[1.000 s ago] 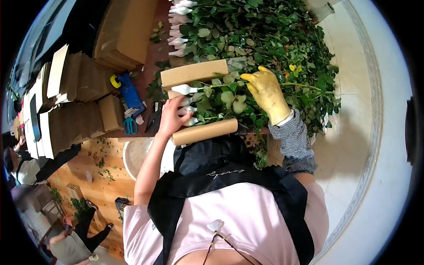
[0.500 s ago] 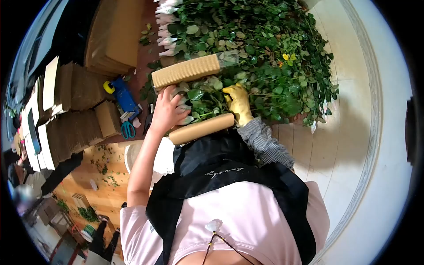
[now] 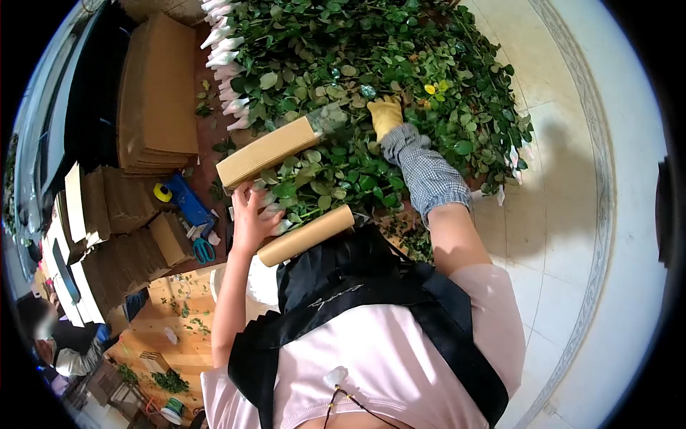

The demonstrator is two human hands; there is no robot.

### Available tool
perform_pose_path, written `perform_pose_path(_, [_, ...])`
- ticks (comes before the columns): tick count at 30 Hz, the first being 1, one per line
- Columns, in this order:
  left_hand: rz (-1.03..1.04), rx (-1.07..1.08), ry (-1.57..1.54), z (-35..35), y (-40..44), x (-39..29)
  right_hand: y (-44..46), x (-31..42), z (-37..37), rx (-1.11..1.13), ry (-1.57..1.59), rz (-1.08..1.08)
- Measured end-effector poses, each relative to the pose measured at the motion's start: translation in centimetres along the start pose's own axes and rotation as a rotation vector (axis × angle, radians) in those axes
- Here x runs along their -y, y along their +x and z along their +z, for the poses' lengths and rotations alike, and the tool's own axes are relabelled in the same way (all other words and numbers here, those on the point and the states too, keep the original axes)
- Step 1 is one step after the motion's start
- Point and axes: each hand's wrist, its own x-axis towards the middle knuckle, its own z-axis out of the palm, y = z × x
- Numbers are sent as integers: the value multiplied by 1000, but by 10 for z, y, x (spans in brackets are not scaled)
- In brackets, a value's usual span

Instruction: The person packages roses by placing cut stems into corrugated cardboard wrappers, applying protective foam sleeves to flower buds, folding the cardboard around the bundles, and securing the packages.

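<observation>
My bare left hand point(image 3: 250, 220) is at the left end of a bunch of leafy stems point(image 3: 321, 179), its fingers spread over pale wrapped flower heads point(image 3: 275, 216). Those fingertips touch the lower corner of a corrugated cardboard flap point(image 3: 268, 151) above the bunch. A second, curled cardboard flap point(image 3: 306, 236) lies along the near side, by my apron. My right hand point(image 3: 386, 119), in a yellow glove, is farther up among the leaves of the large pile point(image 3: 357, 43). Its fingers are curled, and leaves hide what they hold, if anything.
Cardboard stacks point(image 3: 158, 100) stand on the left, near a blue tape dispenser point(image 3: 191, 201) and teal scissors point(image 3: 204, 250). Sleeved flower heads point(image 3: 223, 57) line the pile's left edge. Another person point(image 3: 71, 343) is at lower left.
My right hand has moved up and away from the bunch into the pile, its arm stretching out. My left hand stays at the flower heads. The view has shifted somewhat.
</observation>
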Motion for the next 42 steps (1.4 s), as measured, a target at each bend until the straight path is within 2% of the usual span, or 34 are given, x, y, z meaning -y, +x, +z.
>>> perform_pose_path(2, [0, -30, 8, -1, -1, -4, -5, 6, -8, 58, -53, 11])
perform_pose_path(4, [-51, -28, -1, 3, -4, -3, 3, 0, -10, -59, 51, 101])
perform_pose_path(6, [-89, 7, 50, 1, -5, -6, 3, -26, -17, -492, 9, 112])
perform_pose_path(8, [-142, -7, -61, 8, -7, 2, -13, -43, -70, -475, -33, 248])
perform_pose_path(10, [-149, -14, -50, 10, -9, 5, -30, -59, -111, -771, 109, 35])
perform_pose_path(11, [-163, 8, -28, 10, -9, 4, -36, -63, -127, -773, 149, -36])
perform_pose_path(12, [-178, 29, -6, 10, -10, 4, -41, -63, -143, -774, 189, -109])
perform_pose_path(13, [-136, 21, 37, 13, -11, 7, -51, -55, -167, -646, 189, -153])
perform_pose_path(14, [-113, 16, 33, 10, -11, 6, -61, -45, -167, -687, 254, -159])
perform_pose_path(16, [-94, 20, 32, 8, -11, 6, -87, 11, -230, -502, 131, -334])
perform_pose_path(18, [-140, 59, 33, 7, -12, 4, -102, 58, -232, -342, 155, -425])
perform_pose_path(20, [-55, -13, -149, 8, -5, 9, -108, 89, -169, -258, 166, -358])
perform_pose_path(21, [-9, 19, -179, 7, -4, 8, -104, 103, -137, -61, 48, -283])
perform_pose_path(22, [-111, 25, -114, 7, -8, 6, -99, 114, -106, 135, -69, -208])
perform_pose_path(24, [-102, 33, -190, 10, -10, 8, -109, 122, -53, -9, 402, -2])
perform_pose_path(25, [-83, 1, -176, 10, -9, 8, -109, 126, -85, -260, 219, -151])
perform_pose_path(26, [-83, -11, -171, 10, -9, 7, -110, 135, -96, -8, 151, -2])
perform_pose_path(27, [-87, -20, -153, 10, -10, 9, -115, 140, -92, 2, 139, 32])
perform_pose_path(30, [-93, 19, -54, 10, -6, 5, -120, 132, -61, -331, 596, 52])
perform_pose_path(33, [66, 13, 116, 0, 4, -5, -119, 125, -29, -293, 729, 37])
perform_pose_path(36, [96, 84, 170, -6, 9, -5, -116, 107, -46, -53, 939, 4])
perform_pose_path(37, [104, 130, 184, -6, 10, -4, -122, 104, -61, 75, 1366, 95])
perform_pose_path(38, [110, 172, 198, -7, 11, -3, -123, 98, -54, 30, 1512, 94])
perform_pose_path(40, [147, 138, 176, -5, 6, -1, -127, 97, -91, 74, 1422, 178])
perform_pose_path(41, [171, 101, 149, -5, 1, 2, -125, 93, -64, -59, 1235, 68])
perform_pose_path(42, [187, 115, 84, -7, -8, 9, -132, 98, -92, -94, 877, 66])
